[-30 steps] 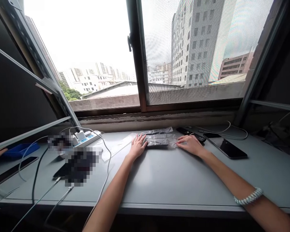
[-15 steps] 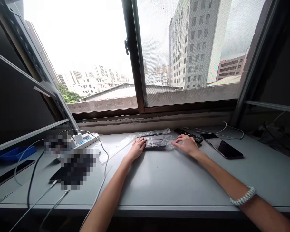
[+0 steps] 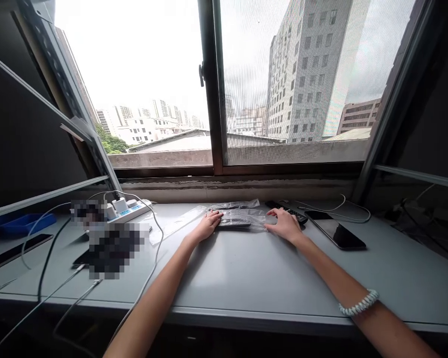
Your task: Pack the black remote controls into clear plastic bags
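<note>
Head view: left hand (image 3: 208, 226), right hand (image 3: 283, 226), both open-palmed at packet (image 3: 239, 220) ends; wide tabletop (image 3: 246, 271) toward near edge

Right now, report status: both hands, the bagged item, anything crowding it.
Left hand open, flat on bagged item, left end. Right hand open at its right end. Item lies flat on table. Remote, phone close right.

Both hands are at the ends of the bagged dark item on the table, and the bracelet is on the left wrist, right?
No: the bracelet is on the right wrist, as the head view shows. The left hand and right hand are indeed at the ends of the bagged dark item on the table.
</note>
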The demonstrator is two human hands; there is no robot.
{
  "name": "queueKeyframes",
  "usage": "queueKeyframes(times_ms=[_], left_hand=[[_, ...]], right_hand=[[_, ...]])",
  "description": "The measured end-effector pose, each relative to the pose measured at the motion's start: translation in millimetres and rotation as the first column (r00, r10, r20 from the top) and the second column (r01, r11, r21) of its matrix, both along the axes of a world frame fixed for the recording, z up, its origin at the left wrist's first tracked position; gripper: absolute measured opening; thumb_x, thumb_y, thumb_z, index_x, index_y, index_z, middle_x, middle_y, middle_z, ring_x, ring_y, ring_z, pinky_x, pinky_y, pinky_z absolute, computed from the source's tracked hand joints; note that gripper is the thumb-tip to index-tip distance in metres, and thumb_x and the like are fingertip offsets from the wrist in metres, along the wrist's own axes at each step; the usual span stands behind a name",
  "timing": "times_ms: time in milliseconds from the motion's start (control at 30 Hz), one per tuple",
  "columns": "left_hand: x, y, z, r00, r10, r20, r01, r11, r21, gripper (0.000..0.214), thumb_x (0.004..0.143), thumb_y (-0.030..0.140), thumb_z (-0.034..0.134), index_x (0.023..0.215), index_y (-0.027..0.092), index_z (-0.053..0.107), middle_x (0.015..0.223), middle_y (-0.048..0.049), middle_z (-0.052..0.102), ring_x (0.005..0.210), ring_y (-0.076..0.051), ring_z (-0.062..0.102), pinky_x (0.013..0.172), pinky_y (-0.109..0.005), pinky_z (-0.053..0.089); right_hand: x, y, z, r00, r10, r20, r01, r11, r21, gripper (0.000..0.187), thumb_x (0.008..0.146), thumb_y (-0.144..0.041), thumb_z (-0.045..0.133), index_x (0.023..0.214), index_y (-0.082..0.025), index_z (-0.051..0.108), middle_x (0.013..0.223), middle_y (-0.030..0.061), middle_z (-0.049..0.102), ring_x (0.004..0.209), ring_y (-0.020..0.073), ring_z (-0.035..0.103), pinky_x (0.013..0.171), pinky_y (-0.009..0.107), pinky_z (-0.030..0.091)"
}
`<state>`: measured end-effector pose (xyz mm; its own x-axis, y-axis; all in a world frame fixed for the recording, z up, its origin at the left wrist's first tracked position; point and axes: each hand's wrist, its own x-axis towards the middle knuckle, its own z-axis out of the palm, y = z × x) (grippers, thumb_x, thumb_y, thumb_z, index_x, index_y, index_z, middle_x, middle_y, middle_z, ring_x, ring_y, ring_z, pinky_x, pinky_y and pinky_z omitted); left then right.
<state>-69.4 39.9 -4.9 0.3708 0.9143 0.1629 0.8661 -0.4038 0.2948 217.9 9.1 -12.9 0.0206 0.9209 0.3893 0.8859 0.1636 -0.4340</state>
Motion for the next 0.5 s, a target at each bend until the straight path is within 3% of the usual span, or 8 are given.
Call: queueKeyframes(times_ms=[100, 200, 333, 500], left_hand=[[0.4, -0.2, 0.2, 1.0, 0.001, 0.005, -0.001, 1.0, 0.003, 0.045, 0.092, 0.035, 0.026, 0.131, 0.022, 0.044, 0.143, -0.0041, 0.032, 0.135, -0.021, 0.018, 0.11, -0.04, 0.018], [-0.3, 0.7, 0.3, 1.0, 0.0, 0.003, 0.0, 1.0, -0.005, 0.045, 0.091, 0.034, 0.026, 0.131, 0.022, 0.044, 0.143, -0.0039, 0.032, 0.135, -0.02, 0.017, 0.11, -0.039, 0.018], [-0.8, 3.7, -1.2, 1.0, 0.003, 0.016, -0.002, 1.0, -0.011, 0.045, 0.091, 0.037, 0.027, 0.13, 0.023, 0.045, 0.142, -0.004, 0.034, 0.135, -0.021, 0.019, 0.11, -0.039, 0.02], [0.3, 7.4, -1.8, 1.0, -0.008, 0.004, 0.009, 1.0, -0.018, 0.048, 0.09, 0.04, 0.026, 0.129, 0.021, 0.045, 0.141, -0.0051, 0.037, 0.135, -0.021, 0.021, 0.11, -0.04, 0.019]], right_hand=[[-2.0, -0.1, 2.4, 0.996, 0.082, 0.025, -0.084, 0.991, 0.1, 0.028, 0.078, -0.033, 0.051, 0.1, -0.025, 0.066, 0.104, 0.0051, 0.063, 0.098, 0.0217, 0.056, 0.086, 0.039, 0.037], [-3.2, 1.7, 1.5, 0.992, 0.112, 0.067, -0.12, 0.985, 0.126, 0.027, 0.081, -0.035, 0.048, 0.094, -0.027, 0.07, 0.105, 0.0047, 0.062, 0.1, 0.0223, 0.054, 0.088, 0.04, 0.035], [-1.9, 4.2, -3.6, 0.991, 0.076, 0.106, -0.08, 0.996, 0.033, 0.023, 0.076, -0.041, 0.054, 0.078, -0.028, 0.073, 0.103, 0.0048, 0.063, 0.102, 0.0259, 0.052, 0.089, 0.044, 0.034], [0.6, 4.1, -3.4, 0.994, 0.06, 0.095, -0.056, 0.998, -0.042, 0.023, 0.073, -0.043, 0.058, 0.08, -0.027, 0.073, 0.101, 0.0053, 0.063, 0.106, 0.0282, 0.05, 0.09, 0.044, 0.033]])
